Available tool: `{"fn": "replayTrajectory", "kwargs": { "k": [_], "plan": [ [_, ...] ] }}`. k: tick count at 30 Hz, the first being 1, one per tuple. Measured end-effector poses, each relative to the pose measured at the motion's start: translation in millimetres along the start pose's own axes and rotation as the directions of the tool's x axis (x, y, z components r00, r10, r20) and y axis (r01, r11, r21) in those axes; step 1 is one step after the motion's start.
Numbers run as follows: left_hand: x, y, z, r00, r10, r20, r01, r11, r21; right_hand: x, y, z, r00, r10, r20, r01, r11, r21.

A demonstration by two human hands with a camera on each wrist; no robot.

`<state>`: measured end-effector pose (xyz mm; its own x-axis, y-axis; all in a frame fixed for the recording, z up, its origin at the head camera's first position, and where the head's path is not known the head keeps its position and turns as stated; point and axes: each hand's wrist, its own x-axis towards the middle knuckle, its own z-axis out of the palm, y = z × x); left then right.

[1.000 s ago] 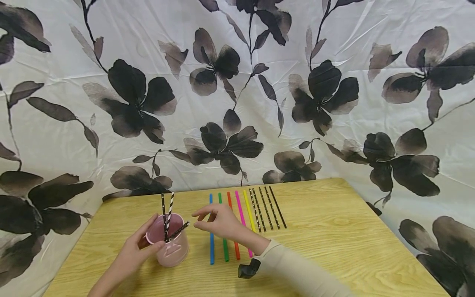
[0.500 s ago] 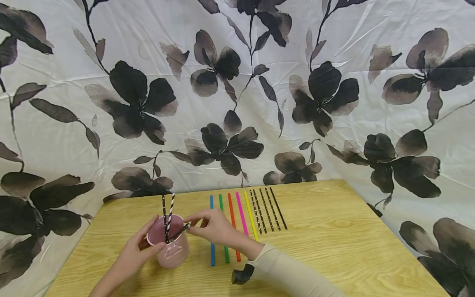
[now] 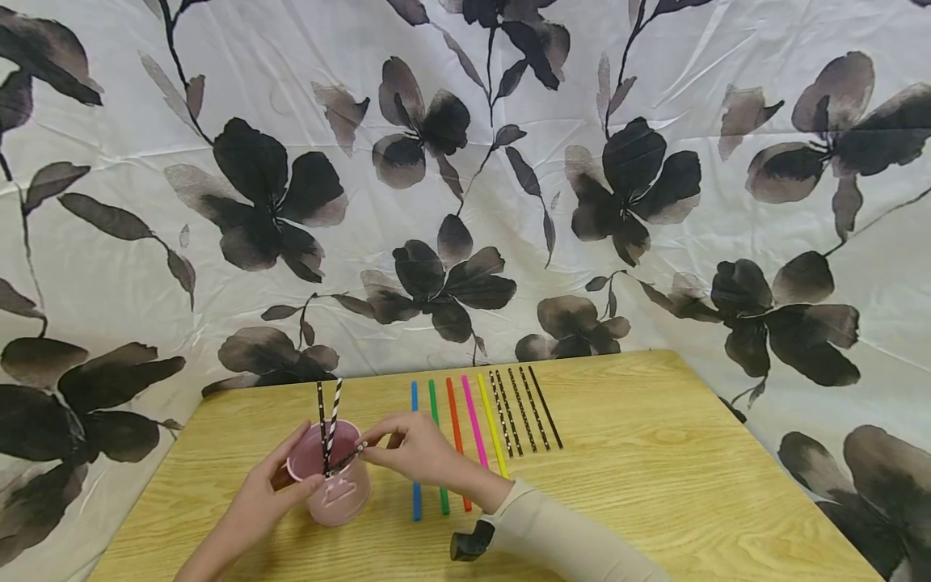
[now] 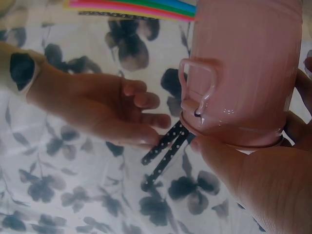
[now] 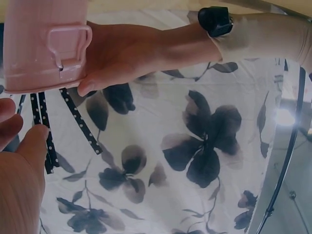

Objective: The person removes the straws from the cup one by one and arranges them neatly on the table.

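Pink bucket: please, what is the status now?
Left hand holds pink bucket. Right hand pinches leaning dotted straw. Two steeper straws close by.

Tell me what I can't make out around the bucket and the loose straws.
Lower ends of the black patterned straws in the pink bucket: hidden by its wall, all views.
Some fingers of the left hand: behind the bucket, right wrist view.
Bucket's base: cut off by the top edge, both wrist views.
Near end of the pink straw: covered by the right forearm, head view.

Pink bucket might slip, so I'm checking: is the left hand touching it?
Touching: the head view shows the left hand gripping the pink bucket, thumb against its wall.
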<state>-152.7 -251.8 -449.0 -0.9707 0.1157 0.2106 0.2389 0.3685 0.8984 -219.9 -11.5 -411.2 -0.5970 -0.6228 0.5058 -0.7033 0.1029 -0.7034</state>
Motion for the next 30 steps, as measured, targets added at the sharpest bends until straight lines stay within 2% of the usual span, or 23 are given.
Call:
{"fn": "replayTrajectory", "kwargs": {
  "k": [3,8,14,19,25,30],
  "plan": [
    [0.2,-1.3,0.0,1.000,0.024,0.001,-0.024,1.000,0.017,-0.6,-4.3,-1.3,1.000,-0.021,-0.011,0.021,1.000,-0.011],
    [-0.2,-1.5,0.9,0.996,0.089,-0.007,-0.088,0.995,0.044,-5.0,-30.8,-13.4,0.997,-0.054,-0.050,0.055,0.998,0.013],
    [-0.7,-1.4,0.5,0.992,0.127,-0.006,-0.127,0.992,0.022,-8.1,-50.3,-28.5,0.996,-0.032,-0.082,0.040,0.995,0.088],
    [-0.4,-1.2,0.4,0.995,0.104,-0.001,-0.103,0.994,0.040,-10.6,-67.1,-44.3,0.994,-0.048,-0.095,0.061,0.988,0.142],
    [0.3,-0.1,0.8,0.999,0.031,-0.016,-0.030,0.998,0.057,-14.1,-78.2,-68.6,0.986,-0.094,-0.135,0.124,0.963,0.239],
    [1.2,2.3,0.0,0.999,0.042,-0.003,-0.042,0.996,0.083,-17.4,-86.6,-94.6,0.970,-0.124,-0.211,0.186,0.934,0.306]
  ]
}}
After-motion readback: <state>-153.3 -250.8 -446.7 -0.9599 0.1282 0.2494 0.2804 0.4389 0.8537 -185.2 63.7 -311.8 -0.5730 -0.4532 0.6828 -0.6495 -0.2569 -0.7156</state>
